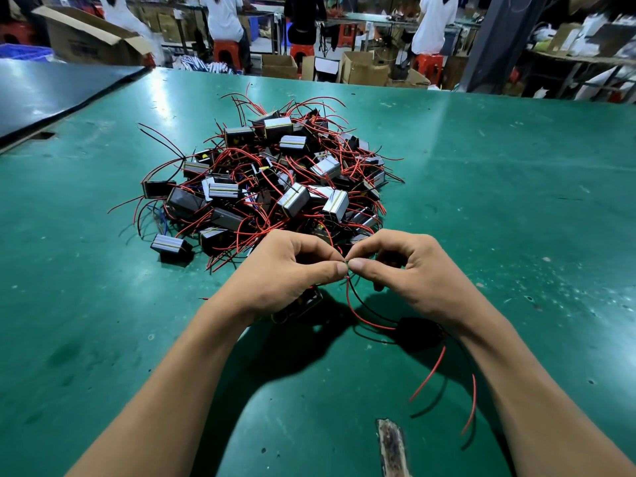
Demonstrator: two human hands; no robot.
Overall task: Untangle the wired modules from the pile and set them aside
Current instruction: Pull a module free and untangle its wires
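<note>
left hand and right hand meet just in front of the pile of wired modules, mid tabletop. Each thumb and forefinger pinches the wire ends at one shared spot, other fingers curled. red wire and black wire loop down from the pinch to a dark module lying under the right wrist. Another module sits partly hidden below the left hand; contact unclear. Loose red and black leads trail near right. torn patch at the front edge
</note>
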